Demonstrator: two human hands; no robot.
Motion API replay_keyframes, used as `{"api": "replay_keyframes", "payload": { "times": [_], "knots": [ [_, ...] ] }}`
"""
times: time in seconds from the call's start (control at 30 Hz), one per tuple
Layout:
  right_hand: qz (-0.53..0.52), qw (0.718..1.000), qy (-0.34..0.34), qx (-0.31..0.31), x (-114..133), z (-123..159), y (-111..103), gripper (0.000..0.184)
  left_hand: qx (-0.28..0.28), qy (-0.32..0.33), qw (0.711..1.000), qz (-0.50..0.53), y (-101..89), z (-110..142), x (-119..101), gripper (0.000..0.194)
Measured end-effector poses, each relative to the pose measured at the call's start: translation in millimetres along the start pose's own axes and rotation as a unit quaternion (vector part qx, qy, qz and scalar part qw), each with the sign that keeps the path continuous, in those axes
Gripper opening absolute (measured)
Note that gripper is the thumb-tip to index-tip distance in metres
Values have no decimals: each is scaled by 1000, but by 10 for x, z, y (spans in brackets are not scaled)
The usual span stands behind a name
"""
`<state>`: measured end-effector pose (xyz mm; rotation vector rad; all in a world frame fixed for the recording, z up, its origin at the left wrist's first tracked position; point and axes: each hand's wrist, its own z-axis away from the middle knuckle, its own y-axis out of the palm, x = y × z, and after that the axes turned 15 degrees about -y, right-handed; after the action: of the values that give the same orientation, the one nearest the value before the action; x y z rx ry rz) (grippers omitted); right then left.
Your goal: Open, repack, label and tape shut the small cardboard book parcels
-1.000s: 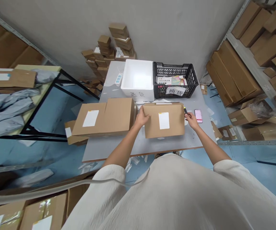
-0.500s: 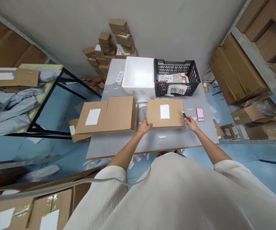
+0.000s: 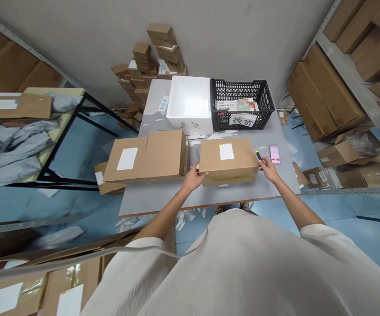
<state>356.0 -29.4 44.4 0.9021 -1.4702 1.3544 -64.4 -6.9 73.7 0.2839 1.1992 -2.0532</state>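
Observation:
A brown cardboard box (image 3: 214,163) with a white label (image 3: 226,151) on top is between my two hands on the table. Its front side, with clear tape along it, faces me. My left hand (image 3: 193,178) grips the box at its left front corner, with the thumb along the front. At the right end is my right hand (image 3: 269,170), closed around a black and yellow utility knife (image 3: 258,155) and close against the box. The fingers behind the box ends are partly hidden.
Larger cartons (image 3: 166,153) stand to the left on the grey table (image 3: 153,199). Behind are a white foam bin (image 3: 190,123) and a black plastic crate (image 3: 242,109) holding printed items. A phone (image 3: 274,154) lies at the right. Shelves with cartons (image 3: 331,94) flank the table.
The box has tipped and come slightly nearer, so more of its front side shows. Both hands have moved with it, the right one still holding the knife.

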Motion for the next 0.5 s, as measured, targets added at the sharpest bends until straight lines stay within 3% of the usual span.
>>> {"api": "replay_keyframes", "payload": {
  "times": [0.23,0.37,0.5],
  "knots": [
    [2,999,-24,-33,334,-144,-191,77,-41,-5,999,-13,-311,143,-207,72],
    [6,999,-34,-37,356,-267,-157,76,-86,0,996,-6,-324,85,-341,64],
    [-24,995,-80,-47,342,-401,-72,77,-124,70,990,16,-229,48,-435,55]
  ]
}}
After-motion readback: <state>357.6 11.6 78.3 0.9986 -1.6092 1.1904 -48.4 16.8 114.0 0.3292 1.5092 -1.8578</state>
